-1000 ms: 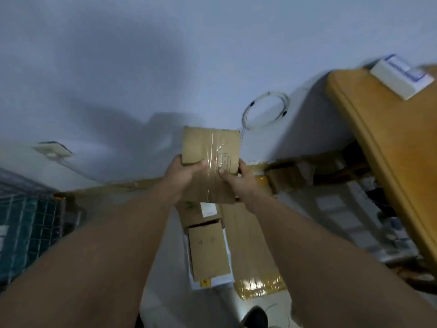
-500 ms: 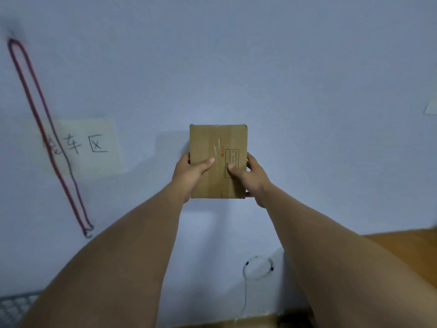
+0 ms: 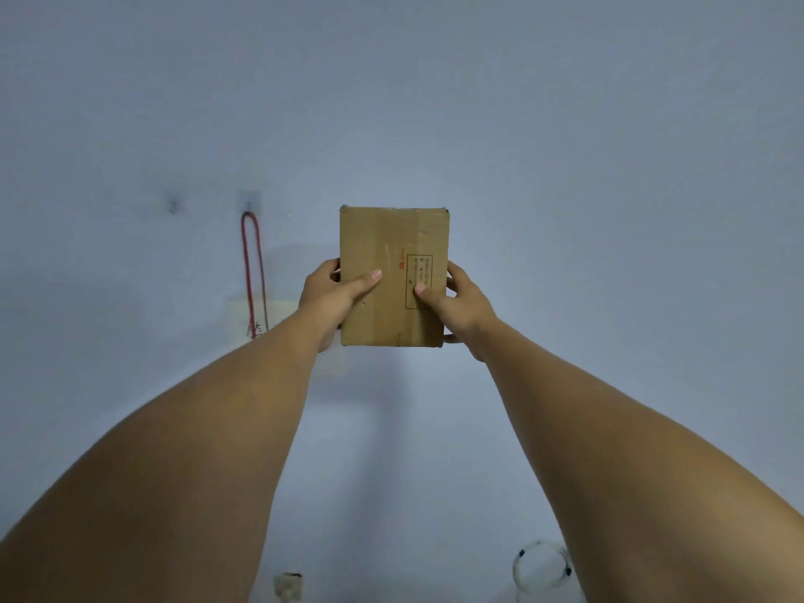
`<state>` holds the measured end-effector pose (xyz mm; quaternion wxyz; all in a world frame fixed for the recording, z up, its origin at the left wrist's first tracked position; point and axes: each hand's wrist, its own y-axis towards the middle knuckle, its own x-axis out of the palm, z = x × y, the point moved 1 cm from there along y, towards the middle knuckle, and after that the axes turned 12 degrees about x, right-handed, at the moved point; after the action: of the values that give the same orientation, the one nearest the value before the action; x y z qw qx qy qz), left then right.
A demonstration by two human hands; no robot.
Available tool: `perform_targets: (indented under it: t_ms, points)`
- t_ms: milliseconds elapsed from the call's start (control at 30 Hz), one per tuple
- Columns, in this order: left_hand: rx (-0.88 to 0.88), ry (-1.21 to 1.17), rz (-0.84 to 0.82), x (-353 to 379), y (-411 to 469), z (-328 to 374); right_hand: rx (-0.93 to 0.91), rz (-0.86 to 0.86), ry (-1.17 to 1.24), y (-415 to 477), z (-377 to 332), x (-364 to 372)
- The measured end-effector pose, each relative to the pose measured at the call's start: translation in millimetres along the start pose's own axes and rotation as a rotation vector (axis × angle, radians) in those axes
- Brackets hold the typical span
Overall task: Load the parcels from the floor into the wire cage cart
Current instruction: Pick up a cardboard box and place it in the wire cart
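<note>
Grip observed: left hand [image 3: 328, 300] and right hand [image 3: 463, 309] clamp opposite edges of flat brown taped cardboard parcel [image 3: 393, 241], thumbs across its face, fingers wrapped behind. Wire cage cart not in view. Advise two-sided hold throughout, then lowering flat into cage.

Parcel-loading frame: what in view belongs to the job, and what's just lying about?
Job:
- cardboard parcel, held up in front of the wall
- left hand and right hand, gripping its two sides

Just about:
- red cord loop hanging from a wall hook
- paper sign on the wall
- white cable coil, bottom right
</note>
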<state>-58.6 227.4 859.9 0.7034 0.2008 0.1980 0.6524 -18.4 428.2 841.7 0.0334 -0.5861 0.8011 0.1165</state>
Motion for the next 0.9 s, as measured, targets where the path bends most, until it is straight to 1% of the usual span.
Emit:
perform_targets:
  t_ms: [100, 233, 367, 533, 700, 900]
  points:
    - [-0.008, 0.024, 0.013, -78, -18, 15, -0.018, -0.011, -0.061, -26, -16, 67]
    - [-0.036, 0.06, 0.075, -191, -41, 27, -0.048, -0.124, -0.009, -50, -43, 169]
    - [-0.04, 0.105, 0.2, -296, -62, 33, -0.08, -0.241, 0.028, -65, -64, 277]
    - [-0.037, 0.2, 0.364, -422, -87, 35, -0.098, -0.433, 0.073, -85, -88, 408]
    - [-0.055, 0.262, 0.5, -531, -104, 21, -0.095, -0.596, 0.067, -92, -96, 531]
    - [-0.098, 0.37, 0.604, -641, -98, -19, -0.057, -0.737, 0.084, -75, -84, 675]
